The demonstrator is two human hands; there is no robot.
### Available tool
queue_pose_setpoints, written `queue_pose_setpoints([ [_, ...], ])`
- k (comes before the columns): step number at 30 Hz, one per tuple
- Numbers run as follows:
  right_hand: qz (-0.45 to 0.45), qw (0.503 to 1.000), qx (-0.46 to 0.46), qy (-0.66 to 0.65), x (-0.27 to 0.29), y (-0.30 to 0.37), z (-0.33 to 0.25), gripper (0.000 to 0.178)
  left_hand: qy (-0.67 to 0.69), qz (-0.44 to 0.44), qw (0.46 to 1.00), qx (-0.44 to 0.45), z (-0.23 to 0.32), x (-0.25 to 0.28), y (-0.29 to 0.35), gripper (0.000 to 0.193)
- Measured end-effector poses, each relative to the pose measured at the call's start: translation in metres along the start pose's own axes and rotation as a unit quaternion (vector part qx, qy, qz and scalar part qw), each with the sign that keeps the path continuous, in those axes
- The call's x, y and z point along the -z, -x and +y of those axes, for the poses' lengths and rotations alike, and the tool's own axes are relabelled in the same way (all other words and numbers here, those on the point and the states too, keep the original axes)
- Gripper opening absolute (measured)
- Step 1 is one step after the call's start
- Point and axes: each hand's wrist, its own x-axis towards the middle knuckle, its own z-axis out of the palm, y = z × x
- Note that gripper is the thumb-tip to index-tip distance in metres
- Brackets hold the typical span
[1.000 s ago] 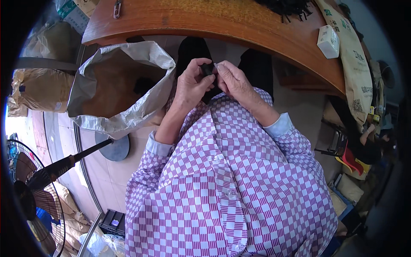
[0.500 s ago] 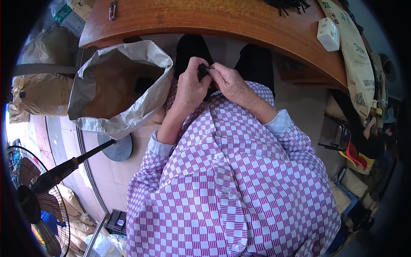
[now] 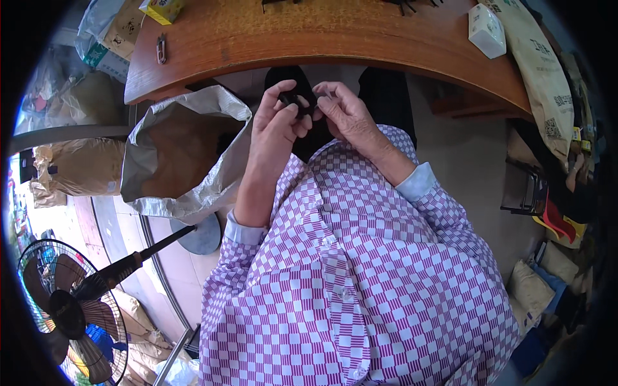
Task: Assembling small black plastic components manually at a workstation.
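Observation:
Both hands are close together above my lap, just short of the table edge. In my left hand (image 3: 273,125) a small, dark, glossy piece (image 3: 288,98) is pinched between thumb and fingers, its exact kind unclear. The fingertips of my right hand (image 3: 351,119) are drawn together right beside it, around something greyish and blurred that I cannot make out. Black trousers behind the hands make the dark piece's outline hard to follow. Left of my left hand stands an open whitish woven sack (image 3: 222,103) with a brown inside.
On the wooden table (image 3: 270,40) lie small thread snips (image 3: 161,49), a yellow box (image 3: 161,9), a white packet (image 3: 487,31) and thin black pieces (image 3: 409,6) at the far edge. A standing fan (image 3: 69,314) is at lower left; a brown paper sack (image 3: 537,58) lies at right.
My hands have drawn slightly apart, and the left fingers have lifted and opened out around the dark piece. The view has shifted, so the fan and the yellow box show more.

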Motion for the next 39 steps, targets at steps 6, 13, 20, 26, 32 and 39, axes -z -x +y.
queue_pose_setpoints([
  [6,-0.029,0.993,0.024,-0.111,0.006,-0.002,0.004,0.02,0.082,-0.056,0.992,0.075,0.003,0.0,0.004,0.042],
  [13,-0.165,0.959,-0.072,-0.217,0.019,-0.001,0.003,0.023,0.111,-0.223,0.957,0.15,-0.001,0.007,0.003,0.045],
  [20,-0.103,0.994,-0.03,-0.037,0.016,-0.008,0.002,0.028,-0.153,-0.161,0.972,0.077,0.002,0.006,0.005,0.041],
  [26,-0.076,0.988,0.011,0.133,-0.001,-0.01,-0.008,0.024,-0.287,-0.092,0.953,-0.045,-0.013,0.013,0.009,0.039],
  [32,-0.093,0.991,-0.094,-0.036,-0.023,-0.002,-0.02,0.042,-0.232,-0.011,0.962,-0.142,-0.016,0.021,0.008,0.036],
  [39,-0.101,0.987,-0.121,-0.022,-0.034,-0.005,-0.026,0.04,-0.206,0.004,0.967,-0.151,-0.019,0.021,0.006,0.036],
])
